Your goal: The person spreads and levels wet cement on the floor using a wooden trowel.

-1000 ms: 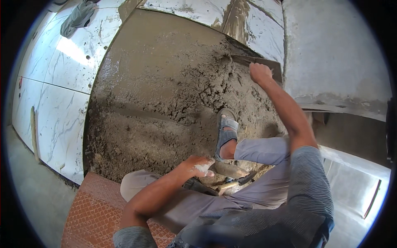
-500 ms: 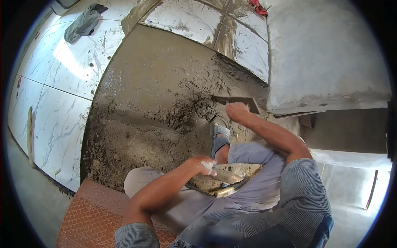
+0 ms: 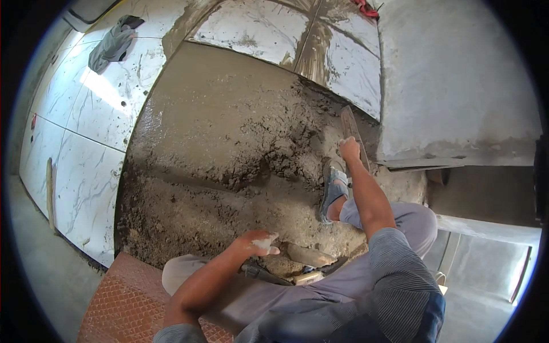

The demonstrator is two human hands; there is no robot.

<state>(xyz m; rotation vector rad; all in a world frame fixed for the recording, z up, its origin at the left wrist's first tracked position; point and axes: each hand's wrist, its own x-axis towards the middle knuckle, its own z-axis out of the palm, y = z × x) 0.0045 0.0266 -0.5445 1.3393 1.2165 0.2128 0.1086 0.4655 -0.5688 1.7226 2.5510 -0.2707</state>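
Observation:
My right hand (image 3: pixel 350 148) is closed around the handle of a long, flat plastering float (image 3: pixel 349 120). The float stands nearly lengthwise, beside the wet mortar bed (image 3: pixel 211 97) and close to the grey wall block. My left hand (image 3: pixel 260 244), smeared with white, hovers over the rough mortar near my left knee. Its thumb and fingers are apart with nothing between them. Just right of those fingers lies a short, mud-stained wooden piece (image 3: pixel 311 255). My sandalled right foot (image 3: pixel 335 188) rests on the mortar below the float.
White marbled tiles (image 3: pixel 86 148) border the mortar on the left, with a grey cloth (image 3: pixel 114 43) and a thin stick (image 3: pixel 50 194) on them. Muddy tiles (image 3: pixel 354 68) lie at the far side. A grey wall block (image 3: pixel 457 86) rises at right. A brown patterned sheet (image 3: pixel 123 303) is lower left.
My right hand has swung the float from crosswise to nearly lengthwise, moving it right. My left hand has drawn slightly left from the wooden piece. My right foot has shifted right.

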